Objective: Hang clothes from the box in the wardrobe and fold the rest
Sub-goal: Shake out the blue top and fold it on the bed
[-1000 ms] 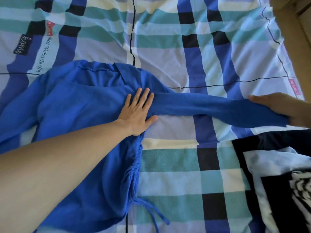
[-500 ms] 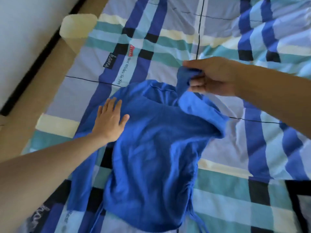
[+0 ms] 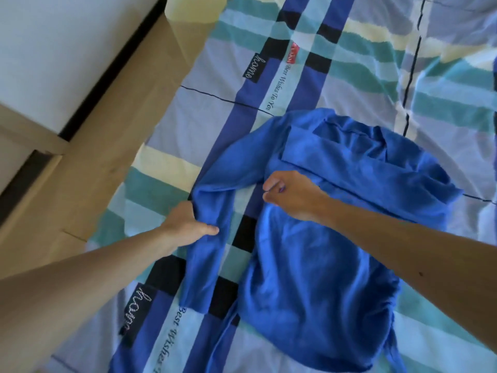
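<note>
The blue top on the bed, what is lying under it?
The checked sheet lies under the blue top; it shows around it and in the gap beside the sleeve. Anything else beneath the body is covered and cannot be seen.

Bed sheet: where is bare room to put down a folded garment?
Widest bare patch: the bed sheet beyond the collar of the blue top. A narrower strip runs between the wooden frame and the sleeve. Crowded: the gap between sleeve and body, by the left hand and right hand.
</note>
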Tool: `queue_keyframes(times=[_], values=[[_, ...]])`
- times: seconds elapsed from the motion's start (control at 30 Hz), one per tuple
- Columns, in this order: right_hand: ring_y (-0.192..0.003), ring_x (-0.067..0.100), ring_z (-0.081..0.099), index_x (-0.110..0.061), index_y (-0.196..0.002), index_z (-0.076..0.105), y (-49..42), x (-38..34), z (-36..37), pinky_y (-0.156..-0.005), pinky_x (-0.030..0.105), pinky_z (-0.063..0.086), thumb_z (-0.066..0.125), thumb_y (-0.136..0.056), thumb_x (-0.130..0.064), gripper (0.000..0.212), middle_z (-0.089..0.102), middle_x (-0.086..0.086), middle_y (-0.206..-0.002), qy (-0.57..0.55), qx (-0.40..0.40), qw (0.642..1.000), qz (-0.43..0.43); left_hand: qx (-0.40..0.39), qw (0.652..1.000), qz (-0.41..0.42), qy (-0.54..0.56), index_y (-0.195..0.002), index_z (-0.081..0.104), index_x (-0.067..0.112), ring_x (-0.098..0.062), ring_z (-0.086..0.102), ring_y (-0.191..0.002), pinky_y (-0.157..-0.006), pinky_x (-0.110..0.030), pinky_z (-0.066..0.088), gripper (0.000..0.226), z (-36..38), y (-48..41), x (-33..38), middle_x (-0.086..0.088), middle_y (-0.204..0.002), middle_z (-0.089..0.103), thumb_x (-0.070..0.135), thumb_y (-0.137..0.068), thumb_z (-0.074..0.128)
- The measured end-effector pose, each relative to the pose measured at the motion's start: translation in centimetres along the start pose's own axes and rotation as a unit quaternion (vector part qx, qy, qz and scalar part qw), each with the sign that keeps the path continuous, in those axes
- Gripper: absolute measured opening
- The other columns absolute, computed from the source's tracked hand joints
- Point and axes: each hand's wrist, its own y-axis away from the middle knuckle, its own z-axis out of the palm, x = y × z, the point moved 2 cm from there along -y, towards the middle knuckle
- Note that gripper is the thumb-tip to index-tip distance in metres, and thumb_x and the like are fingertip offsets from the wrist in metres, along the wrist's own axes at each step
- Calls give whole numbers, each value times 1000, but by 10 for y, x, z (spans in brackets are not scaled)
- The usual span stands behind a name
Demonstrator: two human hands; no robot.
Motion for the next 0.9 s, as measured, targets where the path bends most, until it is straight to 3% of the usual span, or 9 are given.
queue_keyframes(times=[0.1, 0.23, 0.37, 0.47, 0.53, 0.63, 0.7, 0.8, 0.9], values=[[-84, 20, 69, -17, -95, 68, -3, -18, 32, -79, 33, 55, 70, -86, -23, 11, 71, 3, -88, -35, -67, 997, -12, 113, 977, 162, -84, -69, 50, 24, -24, 62, -67, -52, -25, 42, 32, -28, -2, 24, 8, -65, 53, -1, -74, 70], [-76, 18, 70, -13, -100, 68, -14, -38, 36, -68, 28, 50, 64, -91, -22, 13, 69, 5, -90, -130, -45, 990, 13, 304, 860, 325, -248, -77, 45, 14, -40, 52, -63, -48, -40, 36, 30, -75, -8, 58, -4, -74, 47, -10, -64, 55], [-74, 14, 69, -13, -100, 67, -24, -40, 26, -70, 30, 51, 62, -93, -25, 15, 67, 4, -91, -131, -34, 990, 39, 219, 800, 395, -396, -92, 54, 14, -32, 58, -77, -52, -35, 35, 30, -58, -3, 37, -5, -90, 51, 12, -66, 69], [-77, 14, 69, -14, -106, 66, -24, -31, 23, -74, 32, 54, 62, -95, -28, 19, 68, 6, -100, -102, -51, 991, 64, 200, 835, 358, -367, -86, 53, 15, -26, 51, -81, -71, -39, 39, 41, -43, -1, -3, -1, -86, 49, 54, -77, 59], [-79, 15, 69, -13, -108, 65, -22, -26, 22, -79, 34, 56, 62, -96, -29, 20, 69, 8, -104, -93, -51, 992, 68, 255, 890, 299, -232, -84, 54, 16, -22, 48, -81, -74, -39, 38, 43, -41, 4, -20, 0, -86, 50, 59, -86, 50], [-83, 17, 71, -14, -109, 64, -22, -17, 22, -79, 32, 56, 62, -95, -29, 20, 69, 5, -106, -85, -42, 993, 71, 323, 944, 8, 72, -109, 56, 8, -33, 60, -99, -85, -46, 47, 68, -47, -13, -41, -11, -108, 60, 71, -87, 48], [-86, 18, 72, -15, -110, 63, -22, -13, 22, -77, 30, 56, 62, -95, -29, 19, 69, 5, -106, -85, -41, 993, 73, 292, 903, -189, 252, -130, 52, 5, -32, 64, -104, -94, -45, 52, 97, -51, -29, -43, -12, -118, 64, 83, -72, 57], [-87, 17, 72, -16, -111, 63, -21, -10, 21, -80, 33, 57, 62, -96, -29, 19, 69, 5, -106, -86, -46, 993, 72, 216, 886, -147, 382, -120, 60, 7, -22, 65, -75, -76, -39, 58, 58, -65, -66, -26, -12, -104, 70, 49, -83, 73], [-86, 16, 72, -18, -110, 63, -17, -10, 16, -83, 34, 57, 62, -95, -30, 19, 68, 2, -106, -92, -40, 993, 62, 305, 899, -95, 299, -136, 53, 9, -29, 65, -110, -93, -41, 53, 46, -85, -81, 6, -13, -132, 63, 32, -97, 58]])
